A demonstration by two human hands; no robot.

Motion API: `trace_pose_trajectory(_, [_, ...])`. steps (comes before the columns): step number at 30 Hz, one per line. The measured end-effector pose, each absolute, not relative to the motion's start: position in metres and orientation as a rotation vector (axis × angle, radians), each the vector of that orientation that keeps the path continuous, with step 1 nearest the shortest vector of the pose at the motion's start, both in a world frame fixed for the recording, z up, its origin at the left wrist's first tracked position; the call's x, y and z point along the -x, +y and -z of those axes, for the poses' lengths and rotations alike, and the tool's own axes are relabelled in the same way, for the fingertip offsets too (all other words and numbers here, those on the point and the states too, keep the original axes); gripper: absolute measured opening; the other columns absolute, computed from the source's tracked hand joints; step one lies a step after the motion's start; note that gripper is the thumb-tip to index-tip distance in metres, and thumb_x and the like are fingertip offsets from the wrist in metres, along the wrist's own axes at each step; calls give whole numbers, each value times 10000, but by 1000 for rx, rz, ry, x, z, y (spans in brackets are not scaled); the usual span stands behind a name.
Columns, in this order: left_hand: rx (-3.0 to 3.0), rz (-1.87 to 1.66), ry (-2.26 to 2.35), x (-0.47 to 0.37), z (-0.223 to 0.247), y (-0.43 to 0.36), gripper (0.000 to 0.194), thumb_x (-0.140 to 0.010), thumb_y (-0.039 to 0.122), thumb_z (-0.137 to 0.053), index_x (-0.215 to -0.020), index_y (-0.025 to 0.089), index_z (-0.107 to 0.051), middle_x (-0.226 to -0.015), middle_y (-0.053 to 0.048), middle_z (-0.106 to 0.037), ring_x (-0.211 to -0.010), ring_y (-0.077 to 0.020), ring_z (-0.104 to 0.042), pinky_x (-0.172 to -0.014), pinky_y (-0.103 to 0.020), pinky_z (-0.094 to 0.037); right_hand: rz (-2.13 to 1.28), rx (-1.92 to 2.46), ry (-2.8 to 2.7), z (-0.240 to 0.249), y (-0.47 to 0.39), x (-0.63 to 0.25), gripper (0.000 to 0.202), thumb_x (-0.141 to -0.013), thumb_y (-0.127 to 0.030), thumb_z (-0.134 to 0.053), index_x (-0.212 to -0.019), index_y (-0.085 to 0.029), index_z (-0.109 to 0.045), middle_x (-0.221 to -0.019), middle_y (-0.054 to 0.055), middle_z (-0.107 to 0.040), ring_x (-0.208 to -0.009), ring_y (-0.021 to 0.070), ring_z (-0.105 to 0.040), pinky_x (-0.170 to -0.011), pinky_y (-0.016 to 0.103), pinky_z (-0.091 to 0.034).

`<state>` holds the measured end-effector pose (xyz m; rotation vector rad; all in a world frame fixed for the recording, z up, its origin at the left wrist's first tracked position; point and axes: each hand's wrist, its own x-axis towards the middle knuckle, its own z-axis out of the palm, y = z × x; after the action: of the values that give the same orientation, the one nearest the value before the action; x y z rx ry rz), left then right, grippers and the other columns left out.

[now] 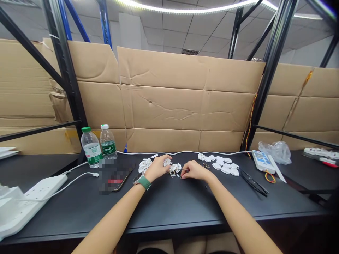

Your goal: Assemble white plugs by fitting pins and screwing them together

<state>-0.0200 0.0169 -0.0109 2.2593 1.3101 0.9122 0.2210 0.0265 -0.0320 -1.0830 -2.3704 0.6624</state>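
My left hand (159, 167), with a watch on a green strap (144, 182) at its wrist, curls its fingers round a round white plastic piece (167, 162). Just right of it lies a small pile of white plastic parts (176, 168) with tiny bits at its front. From the right side my right hand (194, 170) reaches in, thumb and fingers pinched on a thin rod-like thing (183, 169) that points at the pile; its kind is too small to tell. More white plastic pieces (144, 165) lie behind my left wrist.
White oval pieces (225, 169) and small brass-coloured bits (206, 165) lie at the right, near black-framed glasses (253, 182). Further right are a white device (262, 161) and a plastic bag (277, 152). At left stand two bottles (91, 148), a phone (123, 180) and a power strip (39, 195).
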Motion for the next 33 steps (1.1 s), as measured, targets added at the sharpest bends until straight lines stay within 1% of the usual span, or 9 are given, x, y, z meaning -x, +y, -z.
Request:
trace_pose_trajectory(4, [-2241,-904,1286,19,11,15,376,-794,242,-566,-1166,219,-609,-874,-30,-737,-700,-190,-705,-779,-296,-527,-622,1062,-2397,31,25,-219,91,-714,-257,-737,-779,-238,-797,-740,-7,-755,-710,179,-683,-667,245,-473])
trace_pose_trajectory(9, [-2231,-896,1289,20,11,15,371,-799,220,-550,-1166,215,-605,-852,-25,-729,-697,-187,-708,-762,-291,-529,-599,1086,-2394,31,23,-216,123,-682,-302,-780,-791,-247,-798,-745,-5,-753,-710,186,-673,-645,247,-462])
trace_pose_trajectory(13, [-2285,-898,1278,19,12,15,365,-801,222,-547,-1162,223,-605,-892,-28,-733,-689,-182,-699,-779,-296,-520,-599,1031,-2395,33,23,-214,97,-701,-275,-766,-790,-249,-795,-744,-9,-748,-688,178,-663,-636,247,-464])
trace_pose_trajectory(18, [-2323,-873,1313,19,11,14,373,-795,203,-547,-1163,217,-611,-872,-28,-731,-725,-187,-697,-795,-295,-510,-618,997,-2402,32,22,-213,99,-724,-246,-744,-810,-232,-792,-739,-5,-741,-676,171,-653,-654,250,-472])
trace_pose_trajectory(23, [-2346,-882,1290,20,12,15,373,-791,211,-553,-1159,224,-612,-879,-27,-730,-732,-193,-692,-806,-300,-508,-612,946,-2440,28,19,-213,97,-745,-245,-726,-821,-231,-786,-778,-4,-743,-735,179,-657,-703,259,-476])
trace_pose_trajectory(26, [-2344,-875,1279,20,12,15,373,-794,208,-548,-1162,218,-609,-832,-22,-723,-725,-193,-689,-800,-299,-506,-618,907,-2466,28,18,-212,90,-759,-226,-707,-812,-220,-779,-789,-2,-740,-739,174,-655,-704,253,-475])
trace_pose_trajectory(30, [-2332,-853,1247,19,12,14,393,-796,201,-542,-1187,223,-575,-723,5,-692,-663,-180,-676,-748,-281,-504,-613,901,-2469,28,17,-211,85,-761,-187,-675,-792,-198,-754,-789,-6,-734,-732,163,-651,-704,244,-482])
trace_pose_trajectory(33, [-2297,-836,1227,19,12,13,399,-807,215,-535,-1205,228,-533,-704,17,-676,-586,-171,-653,-651,-270,-494,-626,883,-2432,24,14,-210,103,-766,-166,-655,-825,-190,-736,-820,-6,-737,-773,162,-658,-738,245,-488])
